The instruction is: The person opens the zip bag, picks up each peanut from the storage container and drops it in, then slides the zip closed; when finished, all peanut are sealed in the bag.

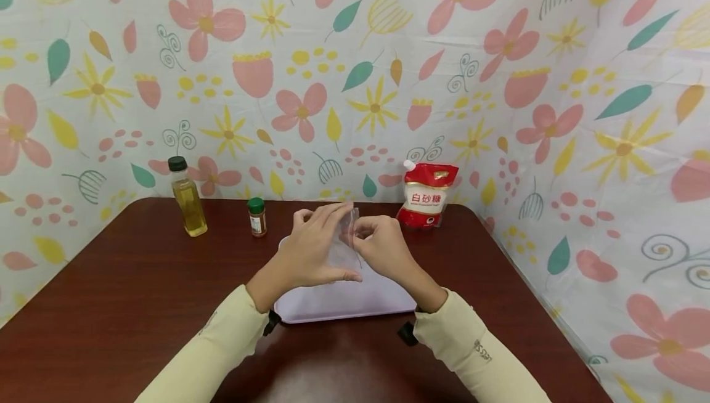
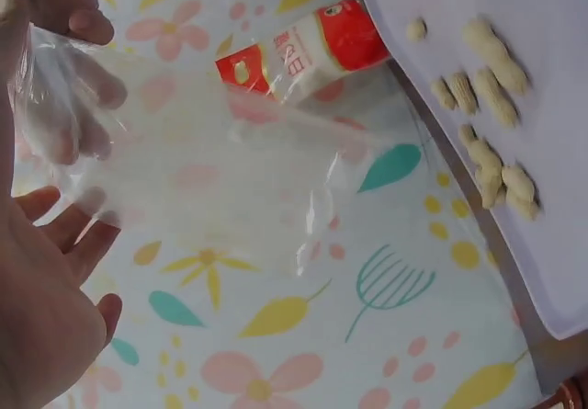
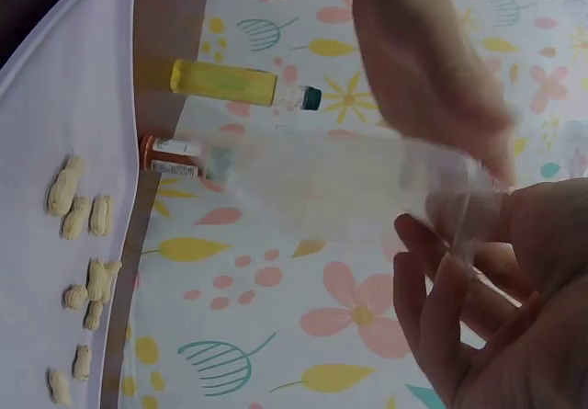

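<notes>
While a clear bag (image 2: 220,165) is pinched in the right grip (image 1: 381,244), the left grip (image 1: 312,248) is held, thumb and fingers apart.

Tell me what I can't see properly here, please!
Tray: head view, partly hidden by the left hand and right hand.
Tray again: left wrist view, cut off by the right edge.
Words on the jar: head view, too small.
Jar's cap: right wrist view, hazy behind the bag.
Left hand: right wrist view, blurred.
</notes>
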Demonstrator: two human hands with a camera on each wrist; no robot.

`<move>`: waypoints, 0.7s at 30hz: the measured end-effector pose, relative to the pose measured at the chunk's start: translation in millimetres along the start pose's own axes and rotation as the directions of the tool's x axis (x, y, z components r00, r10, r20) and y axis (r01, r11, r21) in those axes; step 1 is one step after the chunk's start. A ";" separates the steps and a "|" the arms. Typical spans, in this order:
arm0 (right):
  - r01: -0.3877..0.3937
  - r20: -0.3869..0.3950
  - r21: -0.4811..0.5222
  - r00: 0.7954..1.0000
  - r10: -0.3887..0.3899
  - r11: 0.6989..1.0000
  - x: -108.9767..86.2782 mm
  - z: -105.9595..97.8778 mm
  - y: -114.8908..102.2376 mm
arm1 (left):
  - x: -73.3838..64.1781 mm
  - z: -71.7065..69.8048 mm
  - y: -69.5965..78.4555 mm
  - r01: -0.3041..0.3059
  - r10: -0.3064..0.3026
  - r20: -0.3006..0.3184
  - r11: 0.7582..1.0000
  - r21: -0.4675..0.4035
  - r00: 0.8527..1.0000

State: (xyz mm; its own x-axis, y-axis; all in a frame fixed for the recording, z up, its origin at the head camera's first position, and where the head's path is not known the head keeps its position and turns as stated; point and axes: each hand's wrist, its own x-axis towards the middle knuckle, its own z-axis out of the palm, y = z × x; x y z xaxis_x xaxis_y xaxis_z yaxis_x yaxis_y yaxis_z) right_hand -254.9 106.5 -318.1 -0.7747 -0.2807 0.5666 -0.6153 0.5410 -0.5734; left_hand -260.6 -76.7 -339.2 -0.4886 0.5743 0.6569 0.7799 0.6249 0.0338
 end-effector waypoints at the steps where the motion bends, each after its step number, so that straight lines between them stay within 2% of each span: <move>1: -0.006 0.013 0.004 1.000 0.006 1.000 -0.6 -0.4 -0.5 | 1.5 1.6 -0.6 0.000 0.000 0.013 1.000 0.006 1.000; 5: -0.027 0.061 0.003 0.998 0.027 1.000 -2.0 -0.3 -1.5 | 3.7 6.8 -0.7 0.031 -0.031 0.021 1.000 0.006 0.999; 9: -0.065 0.076 -0.038 0.995 0.068 0.997 -2.1 -1.2 -1.3 | 6.2 12.4 -0.6 0.036 -0.036 0.017 0.998 0.051 0.999; 15: -0.153 0.073 -0.157 0.983 0.166 0.976 1.2 -2.1 -1.9 | 7.4 18.1 0.5 0.044 -0.038 -0.054 0.993 0.107 0.998; 19: -0.220 0.093 -0.175 0.967 0.239 0.960 3.2 -4.4 -2.4 | 8.0 21.1 2.1 0.028 -0.018 -0.078 0.993 0.116 0.997; 21: -0.212 0.110 -0.159 0.967 0.230 0.964 3.6 -5.9 -1.4 | 8.9 22.8 2.6 0.025 -0.017 -0.078 0.993 0.112 0.997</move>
State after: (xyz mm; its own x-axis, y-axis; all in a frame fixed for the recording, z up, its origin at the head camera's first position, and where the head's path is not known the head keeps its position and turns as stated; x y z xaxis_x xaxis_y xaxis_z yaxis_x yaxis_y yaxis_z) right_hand -256.0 109.5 -311.7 -0.9068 -0.2336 0.3510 -0.4062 0.7072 -0.5787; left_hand -271.8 -57.9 -350.5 -0.4694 0.5205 0.7132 0.7185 0.6947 -0.0340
